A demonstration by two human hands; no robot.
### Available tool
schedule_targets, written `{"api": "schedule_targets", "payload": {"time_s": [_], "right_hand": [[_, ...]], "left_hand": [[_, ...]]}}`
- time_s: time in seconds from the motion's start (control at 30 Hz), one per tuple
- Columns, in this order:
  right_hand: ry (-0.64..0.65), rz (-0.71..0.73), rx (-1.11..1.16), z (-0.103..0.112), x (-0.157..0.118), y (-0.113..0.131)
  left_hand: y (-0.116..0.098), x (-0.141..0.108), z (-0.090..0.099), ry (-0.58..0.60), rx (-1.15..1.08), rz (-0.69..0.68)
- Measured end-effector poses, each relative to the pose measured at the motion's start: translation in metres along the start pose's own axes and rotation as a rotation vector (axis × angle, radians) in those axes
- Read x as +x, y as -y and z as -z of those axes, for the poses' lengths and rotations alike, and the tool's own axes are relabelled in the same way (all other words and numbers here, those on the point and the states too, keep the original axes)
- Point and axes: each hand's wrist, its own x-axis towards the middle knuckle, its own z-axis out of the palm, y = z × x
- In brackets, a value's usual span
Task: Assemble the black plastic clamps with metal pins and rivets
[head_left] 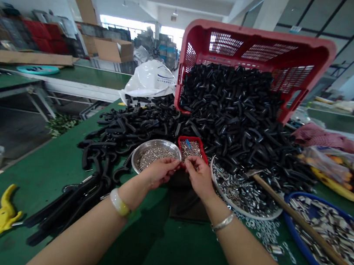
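Pinching over red tray (193,138): your left hand (158,171) and right hand (199,176) nearly closed, any held piece hidden, cannot tell. Steel bowl (157,141) just left of tray; bumping it could spill small metal parts (155,159).

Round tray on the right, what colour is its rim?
The round tray's rim is blue, clearest in the head view.

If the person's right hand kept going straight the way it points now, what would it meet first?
The right hand would probably meet the small red plastic tray of tiny metal parts first, at its near edge. Its fingertips already look very close, though depth is hard to judge from this view.
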Motion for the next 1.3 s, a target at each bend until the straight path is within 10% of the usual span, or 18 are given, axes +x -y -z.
{"api": "schedule_targets", "payload": {"time_s": [0.17,0.37,0.63,0.87,1.3], "right_hand": [[0.147,-0.087,-0.111,0.028,-0.004,-0.009],[0.164,-0.051,-0.483,0.064,-0.027,-0.014],[0.144,0.106,-0.73,0.059,-0.042,-0.026],[0.126,0.281,-0.905,0.051,-0.046,-0.027],[0.375,0.169,-1.253,0.045,-0.038,-0.001]], "left_hand": [[-0.006,0.012,0.032,-0.359,0.748,-0.305],[-0.003,0.021,0.045,-0.462,1.302,-0.21],[-0.003,0.009,0.026,-0.512,1.443,-0.287],[0.019,-0.008,-0.017,-0.115,1.47,-0.555],[0.041,-0.005,-0.026,-0.149,1.582,-0.483]]}}
